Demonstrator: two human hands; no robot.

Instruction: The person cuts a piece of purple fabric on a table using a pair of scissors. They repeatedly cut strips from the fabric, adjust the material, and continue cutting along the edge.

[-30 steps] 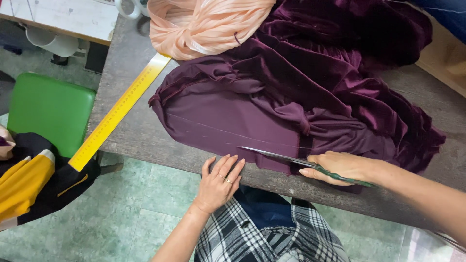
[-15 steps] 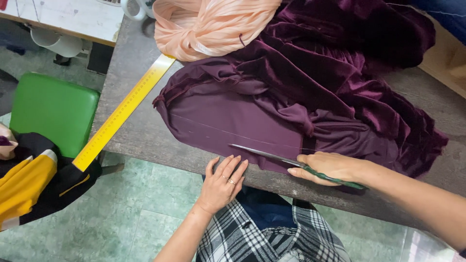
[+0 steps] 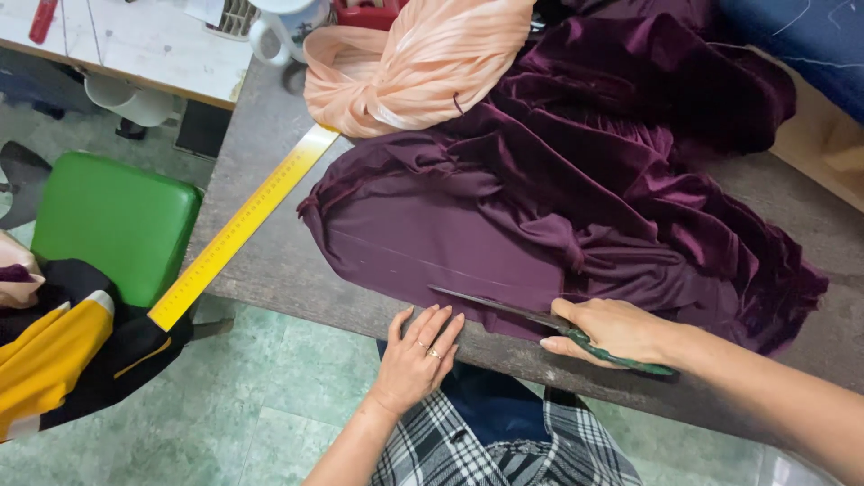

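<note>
A large piece of dark purple velvet cloth [image 3: 576, 171] lies bunched on a grey table [image 3: 270, 261], its flat near part toward me. My right hand [image 3: 612, 328] grips green-handled scissors [image 3: 531, 317], whose long blades point left along the cloth's near edge. My left hand [image 3: 418, 355] rests flat, fingers spread, on the table's front edge just below the cloth and left of the scissors, holding nothing.
A yellow measuring ruler [image 3: 243, 220] lies diagonally across the table's left side. Peach pleated fabric [image 3: 423, 58] is heaped at the back. A green stool [image 3: 112, 220] stands at left beside yellow and black clothing [image 3: 63, 351]. A white table [image 3: 126, 36] is beyond.
The scissors and my right hand have moved left along the cloth's near edge. My left hand has stayed near the table's front edge.
</note>
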